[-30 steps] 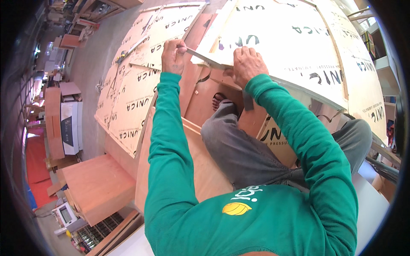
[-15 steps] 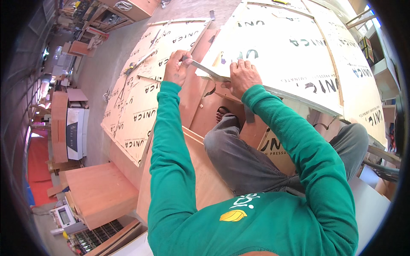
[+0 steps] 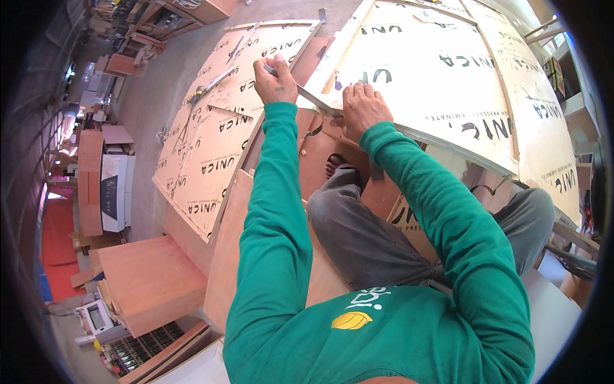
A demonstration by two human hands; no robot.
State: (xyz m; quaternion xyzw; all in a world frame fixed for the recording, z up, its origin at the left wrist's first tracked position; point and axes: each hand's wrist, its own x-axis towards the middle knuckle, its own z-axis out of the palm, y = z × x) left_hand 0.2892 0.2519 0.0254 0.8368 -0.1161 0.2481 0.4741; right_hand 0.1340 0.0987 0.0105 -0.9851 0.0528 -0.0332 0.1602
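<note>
A thin, flat grey strip [image 3: 314, 99] runs slantwise between my two hands at the left corner of a large printed laminate panel [image 3: 448, 89]. My left hand [image 3: 276, 80] is closed round its far-left end, raised beside the panel. At the other end, my right hand [image 3: 366, 112] is bent over the panel's near edge, fingers on the top face and thumb low by the strip. The right fingertips are partly hidden. Whether the strip is stuck to the edge anywhere I cannot tell.
More printed panels [image 3: 208, 163] lie to the left, with a long thin tool [image 3: 214, 83] on them. My bent leg [image 3: 358, 237] and sandalled foot [image 3: 334, 164] are below the panel edge. A plywood box [image 3: 150, 281] stands at lower left.
My left hand has moved a little up and to the right, turning at the wrist with the strip's end. My right hand has stayed nearly in place at the panel edge.
</note>
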